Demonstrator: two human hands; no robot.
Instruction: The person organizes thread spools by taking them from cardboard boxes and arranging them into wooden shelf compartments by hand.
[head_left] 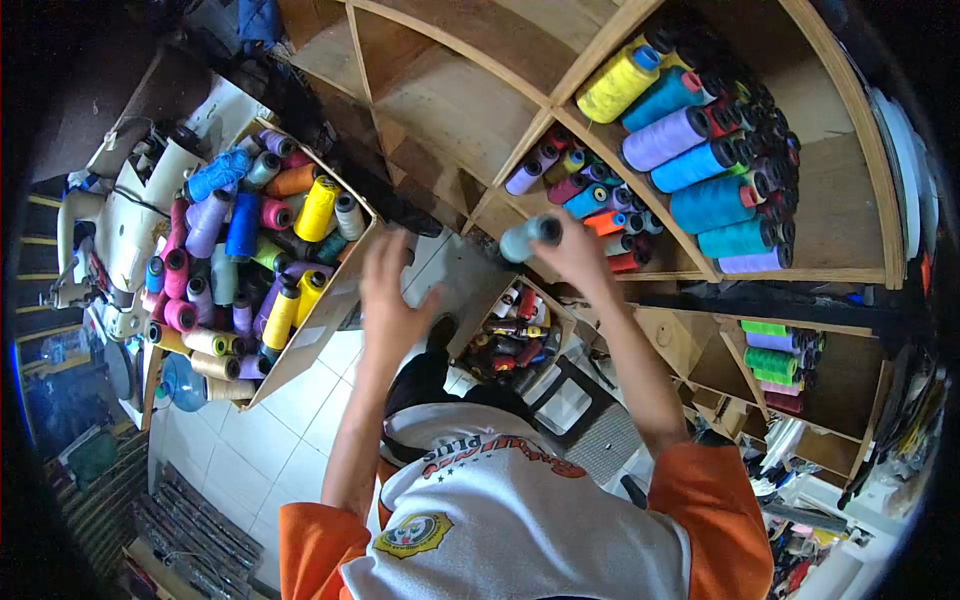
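A pale grey-blue thread spool (524, 240) is gripped at its dark end by my right hand (578, 255), in front of the wooden shelf. My left hand (392, 300) is raised with fingers apart and a little blurred, beside the cardboard box (325, 305), and I see nothing in it. Thread spools of many colours fill that box, among them a yellow spool (317, 209) and a dark blue spool (242, 226). Nearest my right hand, a shelf compartment holds several smaller spools, including an orange spool (605, 223).
A larger compartment at upper right holds stacked spools, such as a purple spool (665, 138). On the floor stands a small box (566, 325) of mixed spools, near a dark-framed stool (590, 425). A white sewing machine (85, 235) is at the left, behind the cardboard box.
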